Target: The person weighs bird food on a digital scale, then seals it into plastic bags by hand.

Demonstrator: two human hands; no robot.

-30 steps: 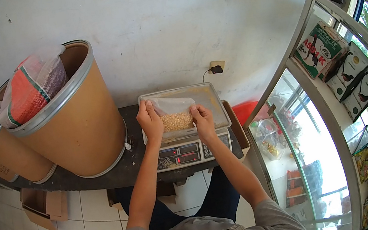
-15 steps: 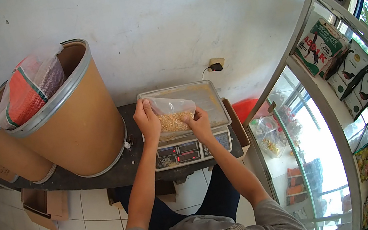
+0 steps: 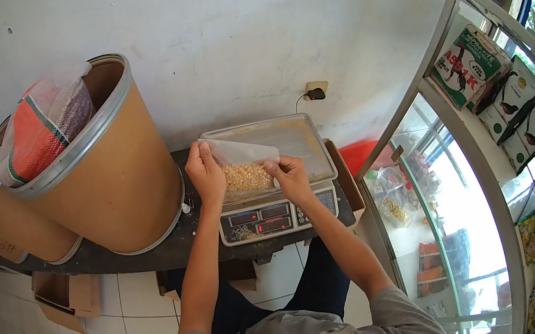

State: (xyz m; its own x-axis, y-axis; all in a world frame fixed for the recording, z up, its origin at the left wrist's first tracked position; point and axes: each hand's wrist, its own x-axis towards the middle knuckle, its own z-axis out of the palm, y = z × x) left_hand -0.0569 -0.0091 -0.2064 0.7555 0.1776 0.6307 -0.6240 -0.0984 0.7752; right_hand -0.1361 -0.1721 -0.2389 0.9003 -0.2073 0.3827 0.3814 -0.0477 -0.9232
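Note:
Both hands hold a clear plastic bag (image 3: pixel 246 175) partly filled with yellow grain that looks like cracked corn. My left hand (image 3: pixel 205 172) pinches its upper left corner, thumb uppermost. At the bag's right edge, my right hand (image 3: pixel 291 175) grips the plastic between thumb and fingers. The bag tilts, with the grain gathered in its lower part. It overlaps the metal pan of a digital scale (image 3: pixel 311 152) in this view. Red digits glow on the scale's front panel (image 3: pixel 270 221) below my hands.
A large brown drum (image 3: pixel 104 174) with a woven sack (image 3: pixel 43 131) in its mouth stands left on the dark table (image 3: pixel 148 261). A glass display case (image 3: pixel 424 161) with packets is close on the right. A black plug (image 3: pixel 316 94) sits in the wall socket behind.
My left hand has shifted slightly left, and the bag has moved a little left with it. My right hand stays at the bag's right edge, its fingers slightly lower.

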